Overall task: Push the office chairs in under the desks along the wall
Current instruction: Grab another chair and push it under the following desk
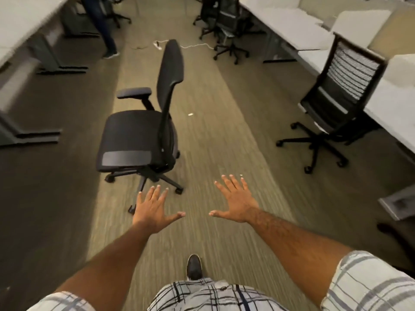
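A black office chair (pixel 137 133) stands out in the carpeted aisle, its seat facing left toward the left row of desks (pixel 24 21). My left hand (pixel 155 207) is stretched out flat with fingers spread, just short of the chair's wheeled base and touching nothing. My right hand (pixel 235 200) is spread the same way over bare carpet to the right of it. A mesh-backed chair (pixel 343 90) sits partly under the right desk (pixel 386 108). Further chairs (pixel 224 21) cluster by the far right desks.
A white power strip and cable (pixel 158 44) lie on the floor behind the aisle chair. Another person's legs (pixel 105 30) stand at the far left desks. Desk feet (pixel 33 135) jut into the left side. A grey metal base (pixel 399 203) sits at right.
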Demonstrator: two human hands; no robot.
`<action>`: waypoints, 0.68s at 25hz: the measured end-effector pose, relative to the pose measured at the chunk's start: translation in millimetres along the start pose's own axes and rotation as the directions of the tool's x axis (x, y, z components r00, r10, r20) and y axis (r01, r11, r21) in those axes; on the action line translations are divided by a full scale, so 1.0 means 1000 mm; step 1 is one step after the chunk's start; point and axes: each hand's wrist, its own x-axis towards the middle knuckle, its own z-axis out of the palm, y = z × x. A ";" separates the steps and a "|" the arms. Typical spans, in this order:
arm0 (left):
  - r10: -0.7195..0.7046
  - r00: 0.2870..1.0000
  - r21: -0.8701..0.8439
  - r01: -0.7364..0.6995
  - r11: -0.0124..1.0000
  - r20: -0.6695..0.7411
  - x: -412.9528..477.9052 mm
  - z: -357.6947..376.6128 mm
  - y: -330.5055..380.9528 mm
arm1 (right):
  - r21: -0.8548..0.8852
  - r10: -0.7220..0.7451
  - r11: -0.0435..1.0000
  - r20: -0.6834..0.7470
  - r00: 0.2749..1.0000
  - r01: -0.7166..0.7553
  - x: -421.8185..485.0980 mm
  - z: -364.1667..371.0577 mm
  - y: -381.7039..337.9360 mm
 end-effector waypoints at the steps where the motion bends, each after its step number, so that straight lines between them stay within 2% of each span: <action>1: 0.019 1.000 -0.003 -0.019 1.000 0.011 0.024 -0.007 0.006 | 0.007 0.020 1.000 0.000 1.000 -0.020 0.010 -0.006 0.017; 6: 0.136 0.989 0.050 -0.139 0.989 0.051 0.138 -0.047 0.040 | 0.055 0.122 0.991 -0.015 0.992 -0.121 0.061 -0.039 0.100; 11: 0.178 0.983 0.039 -0.176 0.984 -0.039 0.246 -0.089 0.085 | 0.082 0.162 0.984 -0.033 0.986 -0.159 0.131 -0.070 0.182; 17: 0.038 0.992 -0.035 -0.043 0.998 -0.121 0.379 -0.152 0.129 | 0.009 0.057 0.998 -0.068 0.996 -0.056 0.265 -0.125 0.288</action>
